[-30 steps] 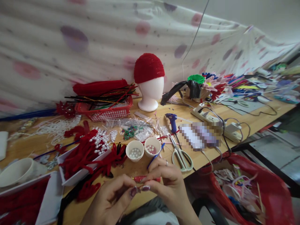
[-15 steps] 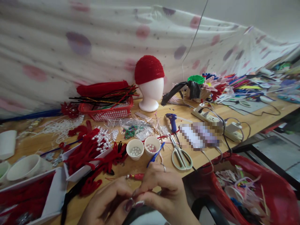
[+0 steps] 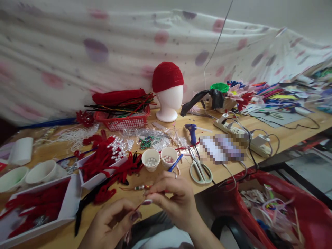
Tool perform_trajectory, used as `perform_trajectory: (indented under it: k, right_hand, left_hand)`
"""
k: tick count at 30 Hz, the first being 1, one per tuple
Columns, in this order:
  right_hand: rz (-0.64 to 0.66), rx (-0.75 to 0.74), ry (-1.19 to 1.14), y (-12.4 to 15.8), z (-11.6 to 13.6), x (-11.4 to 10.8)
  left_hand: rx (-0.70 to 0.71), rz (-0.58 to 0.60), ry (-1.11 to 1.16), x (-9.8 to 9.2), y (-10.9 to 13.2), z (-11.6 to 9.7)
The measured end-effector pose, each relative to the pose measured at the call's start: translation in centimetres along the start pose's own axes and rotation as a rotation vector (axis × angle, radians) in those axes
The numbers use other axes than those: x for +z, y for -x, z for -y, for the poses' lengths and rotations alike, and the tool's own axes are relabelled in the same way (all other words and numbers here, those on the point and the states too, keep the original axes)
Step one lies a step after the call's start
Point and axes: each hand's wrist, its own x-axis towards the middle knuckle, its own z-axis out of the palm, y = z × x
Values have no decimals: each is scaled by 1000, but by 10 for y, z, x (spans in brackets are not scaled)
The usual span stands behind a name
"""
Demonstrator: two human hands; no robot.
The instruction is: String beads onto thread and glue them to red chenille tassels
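My right hand (image 3: 172, 199) is pinched shut on a thin red wire (image 3: 132, 188) strung with a few small beads, held just above the near edge of the wooden table (image 3: 285, 135). The wire's beaded end points left. My left hand (image 3: 111, 224) is lower and to the left, fingers curled, its thumb and forefinger at the wire's near end. Two small white cups (image 3: 150, 159) with pearls and beads stand just beyond my hands, with a blue pen (image 3: 175, 163) beside them.
Scissors (image 3: 199, 169) and a blue glue gun (image 3: 192, 133) lie to the right of the cups. White trays (image 3: 67, 211) of red pipe cleaners sit left. A foam head with a red cap (image 3: 167, 91), a red basket (image 3: 121, 121), power strips (image 3: 233, 129) and a red bag (image 3: 285, 214) surround.
The view has shifted right and down. My hands have drawn apart, the left dropping lower, and the beaded wire now stretches out to the left of my right hand.
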Motion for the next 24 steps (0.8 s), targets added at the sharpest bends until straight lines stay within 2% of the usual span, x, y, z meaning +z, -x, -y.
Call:
perform_trajectory:
  k: [3, 7, 13, 15, 17, 21, 24]
  right_hand:
    - [-44, 10, 42, -5, -1, -3]
    - [-67, 30, 125, -7, -5, -10]
    - [179, 45, 161, 7, -8, -10]
    - [266, 18, 158, 11, -8, -2]
    - [314, -27, 167, 13, -9, 6]
    - [289, -13, 260, 12, -9, 12]
    - [253, 50, 266, 14, -11, 9]
  left_hand:
    - [-86, 13, 102, 2, -5, 3]
    - [-28, 193, 162, 1, -13, 4]
    - [-6, 294, -120, -19, -8, 14]
    - [72, 277, -140, -19, -4, 21]
    - [127, 226, -32, -13, 0, 28]
    - [75, 197, 297, 7, 0, 34]
    - [83, 71, 301, 15, -3, 33]
